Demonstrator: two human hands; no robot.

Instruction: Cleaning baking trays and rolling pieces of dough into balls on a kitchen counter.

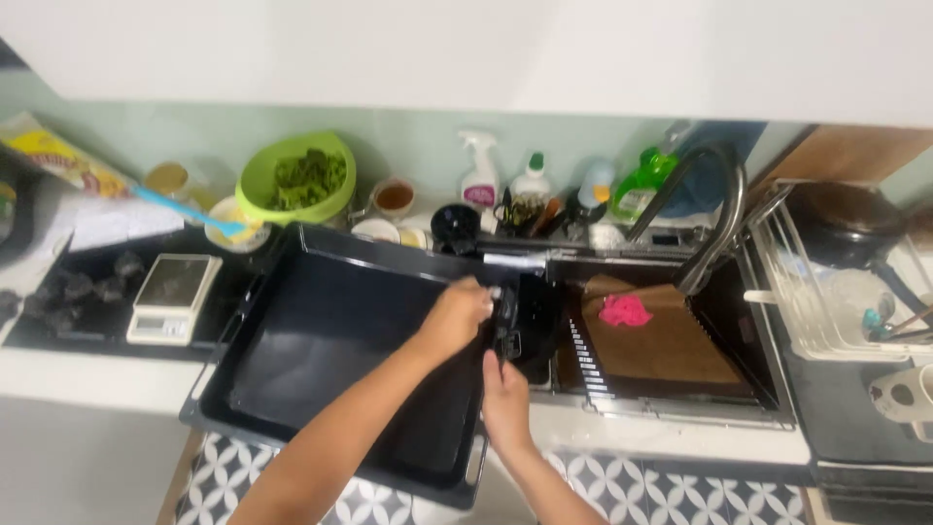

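A large black baking tray [321,360] lies tilted across the counter edge, its right end reaching the sink. My left hand [455,317] comes in from the lower left and is closed over the tray's right rim near the far corner. My right hand [505,401] rises from below and grips the same rim lower down, its fingers against a small dark object [507,331] that I cannot make out. The tray's inside looks bare.
A white kitchen scale [173,297] sits left of the tray on a dark hob. Behind stand a green bowl of greens [296,180], a spray bottle [479,175] and other bottles. The sink [680,403] holds a brown board with a pink cloth [624,311] under a curved tap [717,219]. A dish rack [836,301] is at right.
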